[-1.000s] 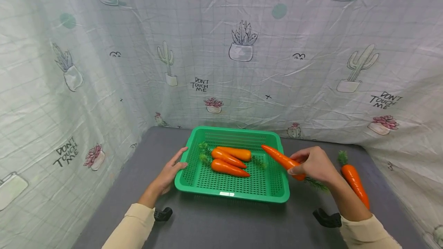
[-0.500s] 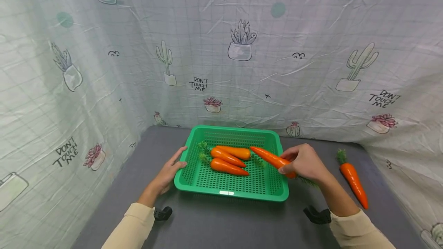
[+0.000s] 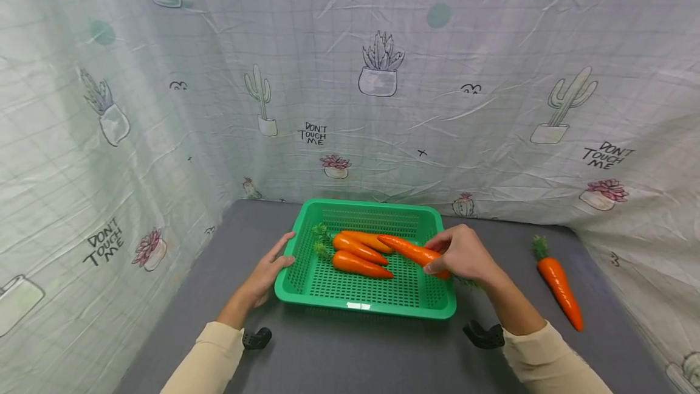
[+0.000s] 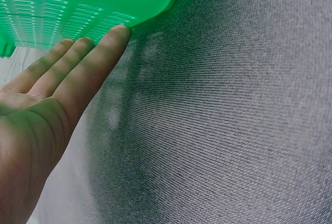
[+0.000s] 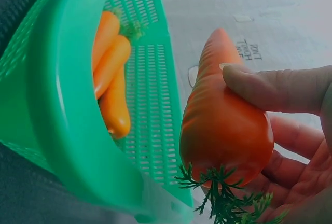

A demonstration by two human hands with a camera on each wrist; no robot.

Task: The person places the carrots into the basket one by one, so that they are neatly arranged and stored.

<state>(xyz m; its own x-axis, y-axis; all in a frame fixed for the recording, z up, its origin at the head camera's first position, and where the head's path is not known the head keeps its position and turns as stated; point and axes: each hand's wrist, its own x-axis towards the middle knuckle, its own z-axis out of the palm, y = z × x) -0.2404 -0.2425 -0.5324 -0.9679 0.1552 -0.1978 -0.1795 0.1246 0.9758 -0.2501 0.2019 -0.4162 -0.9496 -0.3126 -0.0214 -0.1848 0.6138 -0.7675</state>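
Observation:
My right hand (image 3: 465, 254) pinches a red-orange carrot (image 3: 410, 250) near its thick, leafy end, thumb on one side and fingers on the other. This carrot is over the right part of a green plastic basket (image 3: 361, 309), its tip pointing left. In the right wrist view the held carrot (image 5: 223, 125) shows its green leaves below the thumb. Inside the basket lie three carrots: two red-orange ones (image 3: 361, 265) and a lighter orange one (image 3: 366, 239) behind them. Against the basket's left side rests my left hand (image 3: 268, 272), its straight fingers touching the outer wall in the left wrist view.
Another carrot (image 3: 560, 290) with a green top lies on the grey tabletop (image 3: 350, 357), right of the basket. A pale curtain printed with cacti (image 3: 383, 138) hangs behind the table and along its sides.
My right hand has carried the carrot leftward, from beside the basket's right rim to over its inside. The left hand stays at the basket's left side.

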